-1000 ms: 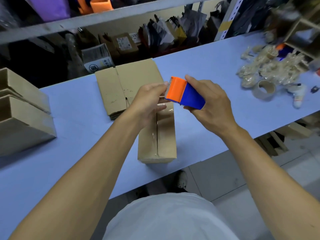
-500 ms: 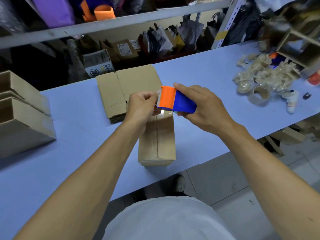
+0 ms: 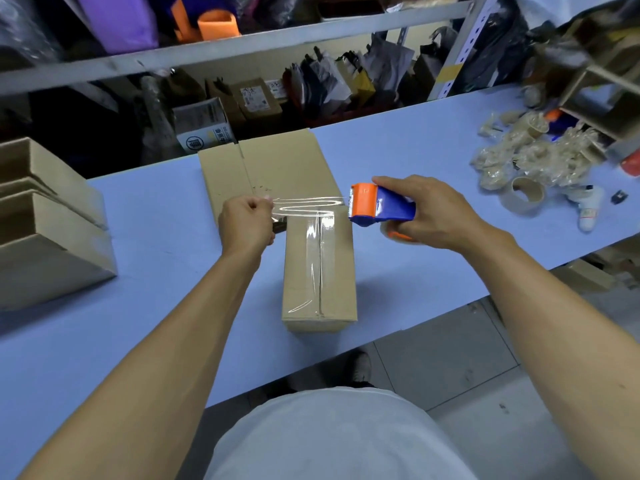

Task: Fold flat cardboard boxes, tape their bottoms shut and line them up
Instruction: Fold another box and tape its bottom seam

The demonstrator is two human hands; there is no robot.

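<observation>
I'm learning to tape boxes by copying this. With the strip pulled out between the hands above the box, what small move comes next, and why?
Probably lower the stretched tape onto the far end of the box. The left hand pinches its free end, the right hand grips the dispenser, and the strip hangs taut just above the box. One strip already runs along the seam, so this one likely crosses it.

A glossy, clear strip of tape (image 3: 308, 205) gleams above a matt brown cardboard box (image 3: 319, 271), whose seam carries more shiny tape. Just right of the box, the tape dispenser (image 3: 381, 206) shows smooth orange and blue plastic. The table (image 3: 156, 323) under the box looks smooth, matt blue.
</observation>
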